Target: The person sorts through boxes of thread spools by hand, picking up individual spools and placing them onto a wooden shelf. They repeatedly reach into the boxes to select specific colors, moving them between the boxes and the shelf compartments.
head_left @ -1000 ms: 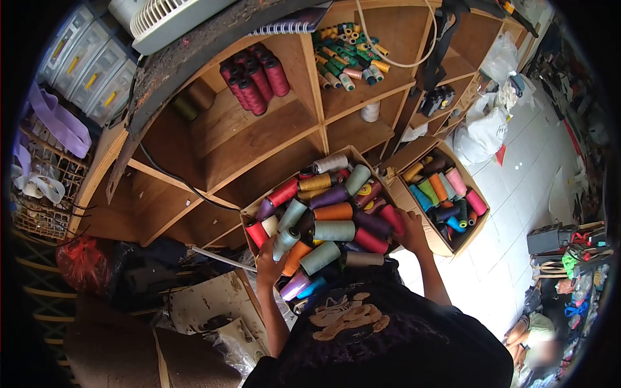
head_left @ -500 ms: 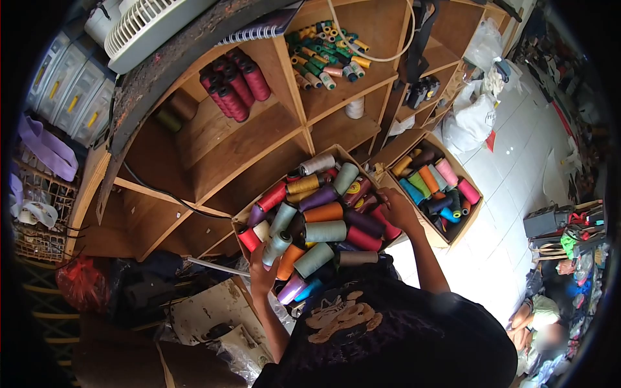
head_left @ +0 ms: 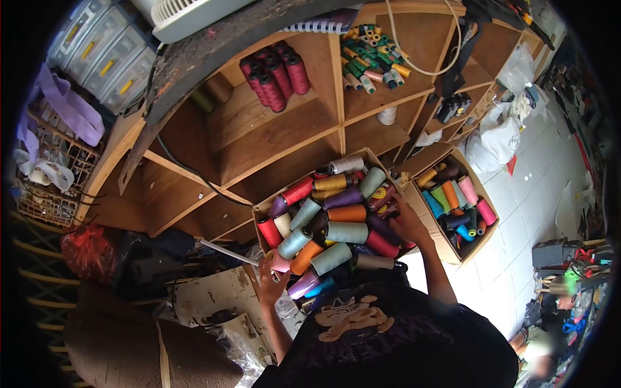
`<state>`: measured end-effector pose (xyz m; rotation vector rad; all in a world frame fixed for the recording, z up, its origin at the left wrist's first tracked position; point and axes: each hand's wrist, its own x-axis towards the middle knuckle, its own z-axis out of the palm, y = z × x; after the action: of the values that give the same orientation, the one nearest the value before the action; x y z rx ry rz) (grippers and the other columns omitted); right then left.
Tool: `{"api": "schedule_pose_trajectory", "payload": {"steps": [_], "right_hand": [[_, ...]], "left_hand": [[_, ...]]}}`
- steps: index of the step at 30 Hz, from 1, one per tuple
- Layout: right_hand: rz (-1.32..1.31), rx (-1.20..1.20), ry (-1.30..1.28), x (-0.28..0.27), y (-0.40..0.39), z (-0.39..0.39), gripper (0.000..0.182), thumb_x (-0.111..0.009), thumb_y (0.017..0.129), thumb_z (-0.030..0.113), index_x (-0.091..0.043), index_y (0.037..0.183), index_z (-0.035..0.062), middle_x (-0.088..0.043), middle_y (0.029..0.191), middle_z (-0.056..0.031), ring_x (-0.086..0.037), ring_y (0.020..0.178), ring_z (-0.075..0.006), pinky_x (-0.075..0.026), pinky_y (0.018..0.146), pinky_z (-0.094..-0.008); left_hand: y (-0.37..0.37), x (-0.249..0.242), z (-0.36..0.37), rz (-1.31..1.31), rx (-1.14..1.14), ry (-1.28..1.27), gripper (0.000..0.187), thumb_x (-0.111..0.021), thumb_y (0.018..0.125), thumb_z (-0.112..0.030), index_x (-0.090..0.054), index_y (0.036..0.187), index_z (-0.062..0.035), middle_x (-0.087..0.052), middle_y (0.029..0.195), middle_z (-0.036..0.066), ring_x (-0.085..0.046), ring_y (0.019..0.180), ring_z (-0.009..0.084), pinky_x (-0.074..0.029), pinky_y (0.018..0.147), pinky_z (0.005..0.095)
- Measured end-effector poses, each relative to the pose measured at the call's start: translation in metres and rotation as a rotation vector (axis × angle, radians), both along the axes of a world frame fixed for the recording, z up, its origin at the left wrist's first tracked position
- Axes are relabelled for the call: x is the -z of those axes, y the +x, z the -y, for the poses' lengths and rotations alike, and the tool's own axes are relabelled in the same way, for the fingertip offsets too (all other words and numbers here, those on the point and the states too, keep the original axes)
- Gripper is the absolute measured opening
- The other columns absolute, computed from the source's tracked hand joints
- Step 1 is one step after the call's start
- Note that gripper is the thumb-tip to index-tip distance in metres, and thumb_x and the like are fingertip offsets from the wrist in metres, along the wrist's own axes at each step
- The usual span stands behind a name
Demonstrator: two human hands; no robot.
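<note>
An open cardboard box (head_left: 260, 223) is heaped with large thread cones in many colours. At its near left corner is my left hand (head_left: 270, 284), fingers apart beside a pink thread cone (head_left: 279, 261) and seemingly touching it. Just above that lies a grey-blue thread cone (head_left: 295, 242) on the heap, clear of my fingers. On the box's right side my right hand (head_left: 409, 225) reaches over maroon thread cones (head_left: 381, 196) with its fingers spread. Whether its fingertips press on a cone is hard to see. A purple thread cone (head_left: 303, 284) lies at the near edge.
A second cardboard box (head_left: 462, 253) of thread cones stands to the right on white floor tiles. Wooden shelves (head_left: 278, 152) behind hold maroon cones (head_left: 275, 77) and small spools (head_left: 372, 61). A red plastic bag (head_left: 90, 252) lies left. Another person (head_left: 538, 346) is at lower right.
My left hand has let go of the grey-blue cone, which now lies on the heap, and sits lower by the pink cone. My right hand's fingers have spread over the maroon cones. The view has shifted.
</note>
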<state>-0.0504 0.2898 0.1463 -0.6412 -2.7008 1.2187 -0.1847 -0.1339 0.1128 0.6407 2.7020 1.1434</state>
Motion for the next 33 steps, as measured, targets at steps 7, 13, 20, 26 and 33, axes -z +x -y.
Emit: {"api": "schedule_pose_trajectory", "payload": {"steps": [7,13,20,26,33], "right_hand": [[0.040,0.166,0.166,0.016,0.026,-0.015,0.077,-0.070,0.077,0.019,-0.030,0.143,0.0115,-0.054,0.118,-0.0238,-0.052,0.113,-0.0431,-0.044,0.093,-0.0499],[0.184,0.514,0.120,0.058,0.081,-0.053,0.075,-0.071,0.077,0.026,-0.033,0.140,0.0126,-0.052,0.120,-0.0233,-0.051,0.113,-0.0433,-0.045,0.091,-0.0517],[0.462,0.873,0.147,0.115,0.167,-0.065,0.076,-0.071,0.074,0.026,-0.035,0.140,0.0156,-0.044,0.133,-0.0206,-0.040,0.129,-0.0384,-0.032,0.100,-0.0602],[0.653,0.875,-0.014,0.127,0.211,-0.075,0.075,-0.071,0.070,0.018,-0.039,0.138,0.0190,-0.048,0.134,-0.0161,-0.043,0.129,-0.0373,-0.032,0.100,-0.0590],[0.819,0.727,-0.048,0.133,0.225,-0.093,0.078,-0.070,0.069,0.015,-0.037,0.140,0.0135,-0.049,0.134,-0.0150,-0.045,0.128,-0.0349,-0.031,0.100,-0.0577]], "left_hand": [[-0.015,0.062,0.034,0.060,0.083,-0.017,0.086,-0.081,0.076,-0.021,-0.032,0.145,-0.0044,-0.030,0.148,0.020,-0.036,0.134,0.0348,-0.047,0.097,0.0425],[-0.012,0.031,0.011,0.224,-0.017,-0.022,0.084,-0.075,0.081,-0.019,-0.027,0.147,-0.0062,-0.023,0.152,0.021,-0.035,0.135,0.0362,-0.049,0.094,0.0429],[-0.011,0.017,-0.004,0.171,-0.041,-0.009,0.083,-0.074,0.081,-0.018,-0.026,0.148,-0.0063,-0.024,0.151,0.022,-0.036,0.134,0.0362,-0.049,0.094,0.0424],[-0.010,0.010,-0.015,0.161,-0.056,-0.031,0.083,-0.073,0.082,-0.017,-0.025,0.148,-0.0063,-0.025,0.151,0.022,-0.037,0.133,0.0361,-0.049,0.094,0.0421],[-0.009,0.003,-0.023,0.158,-0.058,-0.047,0.082,-0.072,0.083,-0.017,-0.024,0.148,-0.0064,-0.025,0.150,0.022,-0.037,0.133,0.0360,-0.049,0.094,0.0417]]}}
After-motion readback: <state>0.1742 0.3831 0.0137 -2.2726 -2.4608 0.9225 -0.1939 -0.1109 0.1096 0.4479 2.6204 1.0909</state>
